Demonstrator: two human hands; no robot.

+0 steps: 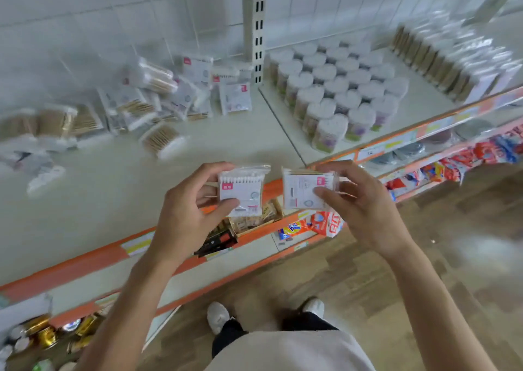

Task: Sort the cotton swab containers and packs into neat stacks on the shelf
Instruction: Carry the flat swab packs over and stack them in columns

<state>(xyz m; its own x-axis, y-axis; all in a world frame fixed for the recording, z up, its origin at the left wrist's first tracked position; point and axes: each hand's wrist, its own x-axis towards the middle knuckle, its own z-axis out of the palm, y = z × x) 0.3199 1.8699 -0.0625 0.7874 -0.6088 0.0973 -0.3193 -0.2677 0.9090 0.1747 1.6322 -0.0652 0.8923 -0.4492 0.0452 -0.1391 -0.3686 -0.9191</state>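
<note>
My left hand (184, 209) pinches a flat cotton swab pack (240, 189) with a white label, held just over the shelf's front edge. My right hand (359, 201) grips a second, similar pack (302, 192) beside it; the two packs are a little apart. On the white shelf (113, 189) behind lies a loose jumble of swab packs (169, 96) and a round swab container (161, 141) on its side. To the right, several heart-shaped tubs of swabs (334, 87) stand in neat rows.
A row of upright swab packs (447, 59) lines the far right of the shelf. A slotted metal upright (254, 31) divides the shelf bays. Lower shelves hold colourful packets (452, 167) and small boxes (252, 220). Wooden floor and my shoes (218, 317) lie below.
</note>
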